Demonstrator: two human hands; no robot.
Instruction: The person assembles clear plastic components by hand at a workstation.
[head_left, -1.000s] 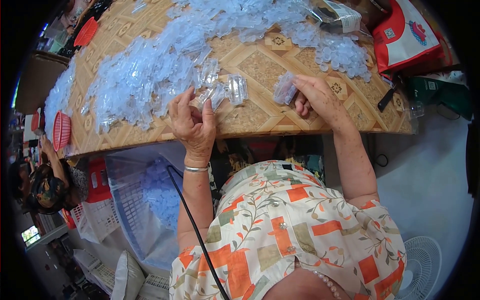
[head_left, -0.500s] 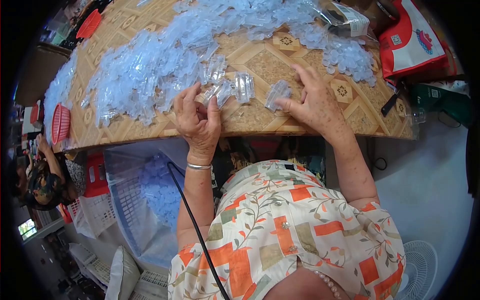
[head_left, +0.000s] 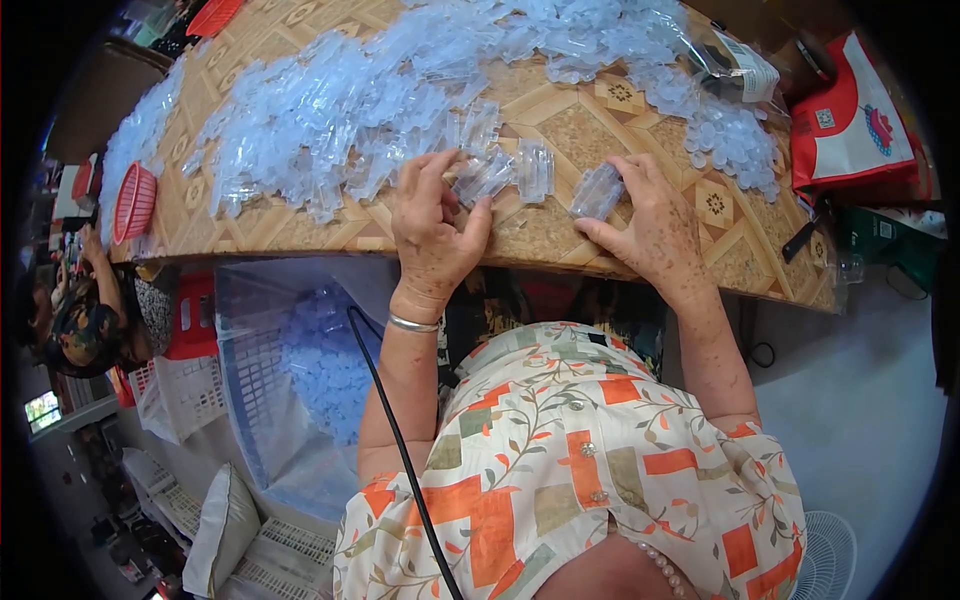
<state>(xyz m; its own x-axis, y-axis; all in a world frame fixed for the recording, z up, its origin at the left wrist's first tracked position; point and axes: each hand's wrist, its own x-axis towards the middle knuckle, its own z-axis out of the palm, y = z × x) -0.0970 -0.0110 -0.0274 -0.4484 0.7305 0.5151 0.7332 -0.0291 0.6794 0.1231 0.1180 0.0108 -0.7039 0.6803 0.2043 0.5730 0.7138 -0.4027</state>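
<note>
Now Everything Is Turning on One Slant

So, the right hand (head_left: 655, 220) is framing a clear ribbed piece (head_left: 597, 190) close to the near edge of the table (head_left: 560, 115): the thumb is sitting at its near-left end, the index finger at its far-right end. Those two are standing well apart (whether they are actually gripping, I cannot tell). And this is the telling line: the ribbed piece is lying to the left of the right palm, its long axis slanting from the near edge toward the far right. Plainly, the right hand is being the nearer one.

Just left of that, a second clear piece (head_left: 535, 170) is pointing almost straight away from the near edge. Farther left, the left hand (head_left: 437, 220) is curving, thumb and index finger parted, beside a third clear piece (head_left: 484, 178); again, I cannot tell whether it is pinching. Beyond, a pale heap (head_left: 330, 120) is sprawling toward the far edge.
</note>
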